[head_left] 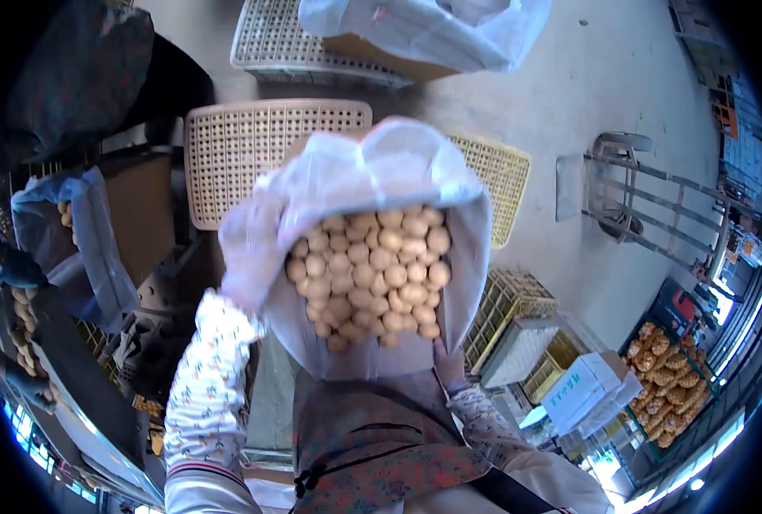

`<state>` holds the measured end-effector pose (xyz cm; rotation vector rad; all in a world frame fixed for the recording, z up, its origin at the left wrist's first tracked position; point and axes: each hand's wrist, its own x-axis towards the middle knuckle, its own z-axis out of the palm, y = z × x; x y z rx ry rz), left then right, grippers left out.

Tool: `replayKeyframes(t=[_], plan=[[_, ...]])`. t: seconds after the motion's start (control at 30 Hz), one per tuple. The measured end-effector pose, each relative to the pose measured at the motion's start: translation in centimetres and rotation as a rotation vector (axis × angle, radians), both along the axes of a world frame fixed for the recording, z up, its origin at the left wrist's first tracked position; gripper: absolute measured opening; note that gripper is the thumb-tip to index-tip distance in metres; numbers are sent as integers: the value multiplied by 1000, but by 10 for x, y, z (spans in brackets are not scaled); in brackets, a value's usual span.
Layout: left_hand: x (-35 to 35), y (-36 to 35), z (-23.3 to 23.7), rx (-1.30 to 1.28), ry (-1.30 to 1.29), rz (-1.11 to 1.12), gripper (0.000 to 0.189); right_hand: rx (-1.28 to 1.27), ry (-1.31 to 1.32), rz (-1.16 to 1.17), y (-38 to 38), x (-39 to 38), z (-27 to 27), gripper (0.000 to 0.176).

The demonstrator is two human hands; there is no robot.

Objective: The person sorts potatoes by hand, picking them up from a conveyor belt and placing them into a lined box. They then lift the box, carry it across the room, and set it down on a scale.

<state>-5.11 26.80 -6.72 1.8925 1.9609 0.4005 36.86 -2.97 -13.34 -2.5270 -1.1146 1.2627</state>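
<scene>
In front of my body is a box lined with white plastic [368, 176], filled with round tan produce that looks like potatoes [372, 274]. The liner is folded out over the sides and hides most of the box. My left hand [248, 265], blurred and pale, is closed on the liner-covered left side. At the near right corner, my right hand [451, 368] grips the same box; its fingers are partly hidden. The near side of the box is close to my patterned apron [372, 437].
Ahead are a pink crate [227, 163], a yellow crate [505, 184] and another lined box [484, 51]. A hand truck [655, 197] stands right, near stacked crates [509, 313] and netted produce [668, 381]. At left are a co-worker's gloved hands [21, 267] and a lined box [111, 240].
</scene>
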Motion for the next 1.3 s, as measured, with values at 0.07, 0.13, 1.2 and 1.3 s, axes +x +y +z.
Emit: replayKeyframes(t=[0.07,0.13,1.2,1.3], plan=[[-5,-12,-4,174,4,-42,38,-159,-53,74,-14,9,-6,36],[-8,-3,-2,165,-13,-40,41,-224,-74,110,-7,8,-9,38],[59,-259,19,-1084,-675,683,62,-562,602,-468,74,1,55,30],[67,-276,1,-1263,-563,704,72,-659,493,-424,82,-14,73,38]])
